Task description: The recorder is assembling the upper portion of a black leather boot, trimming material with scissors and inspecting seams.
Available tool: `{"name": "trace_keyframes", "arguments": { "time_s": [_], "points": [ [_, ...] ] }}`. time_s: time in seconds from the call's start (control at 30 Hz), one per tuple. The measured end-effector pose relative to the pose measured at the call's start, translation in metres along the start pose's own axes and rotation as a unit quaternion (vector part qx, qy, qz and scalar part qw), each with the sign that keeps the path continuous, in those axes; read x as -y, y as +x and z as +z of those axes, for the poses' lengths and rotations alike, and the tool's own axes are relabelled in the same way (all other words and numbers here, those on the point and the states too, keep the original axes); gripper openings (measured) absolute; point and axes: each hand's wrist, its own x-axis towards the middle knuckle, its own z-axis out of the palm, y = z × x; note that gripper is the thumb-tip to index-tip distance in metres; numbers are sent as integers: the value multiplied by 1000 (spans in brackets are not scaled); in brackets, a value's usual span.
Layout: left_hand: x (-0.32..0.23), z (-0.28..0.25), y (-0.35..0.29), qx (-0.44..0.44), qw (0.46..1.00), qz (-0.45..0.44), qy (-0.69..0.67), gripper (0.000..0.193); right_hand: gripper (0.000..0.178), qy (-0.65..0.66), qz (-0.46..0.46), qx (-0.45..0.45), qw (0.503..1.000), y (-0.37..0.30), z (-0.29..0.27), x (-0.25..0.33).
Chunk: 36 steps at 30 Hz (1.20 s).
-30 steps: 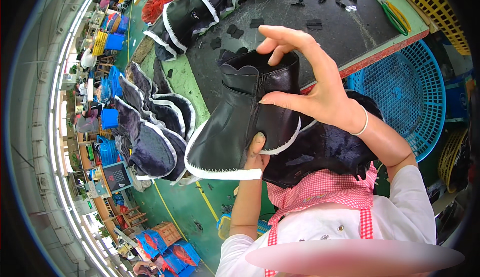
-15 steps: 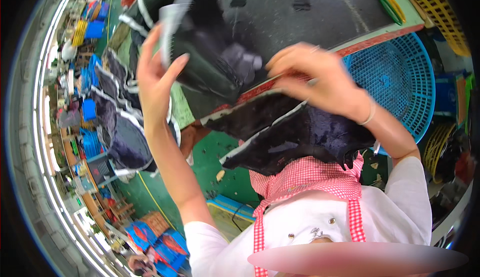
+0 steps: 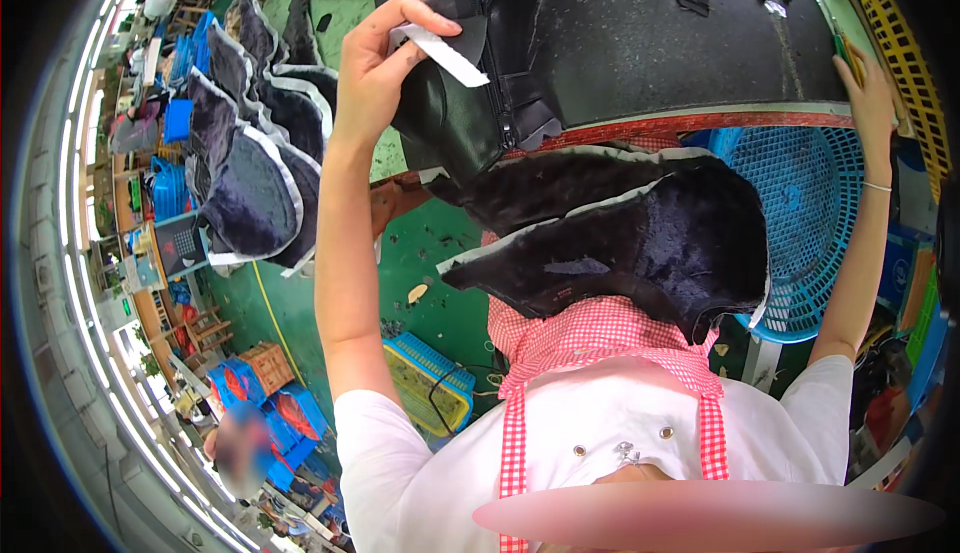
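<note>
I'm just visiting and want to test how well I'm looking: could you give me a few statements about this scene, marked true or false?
1. The left hand holds a black boot piece. True.
2. The right hand rests in the person's lap. False: it is at the green-and-yellow handles of what look like scissors; whether its grip has closed cannot be told.
3. A blue basket stands to the right, beside the table. True.
4. The apron is plain green. False: it is red-and-white checked.
5. A dark furry piece lies across the apron. True.
</note>
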Motion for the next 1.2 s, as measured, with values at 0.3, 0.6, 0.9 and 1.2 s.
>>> {"name": "trace_keyframes", "arguments": {
  "time_s": [0.3,0.6,0.9,1.2],
  "points": [
    [7,8,3,-10,998,18,62,19,44,43,55,81,994,16,27,-88],
    [-4,9,9,86,988,-94,83,42,32,306,-16,34,951,-50,-75,89],
    [-35,7,-8,72,983,-164,-43,27,52,366,-233,259,863,-89,-107,254],
    [-72,16,-31,108,959,-239,-109,39,54,318,-360,304,823,-72,-116,271]
  ]
}}
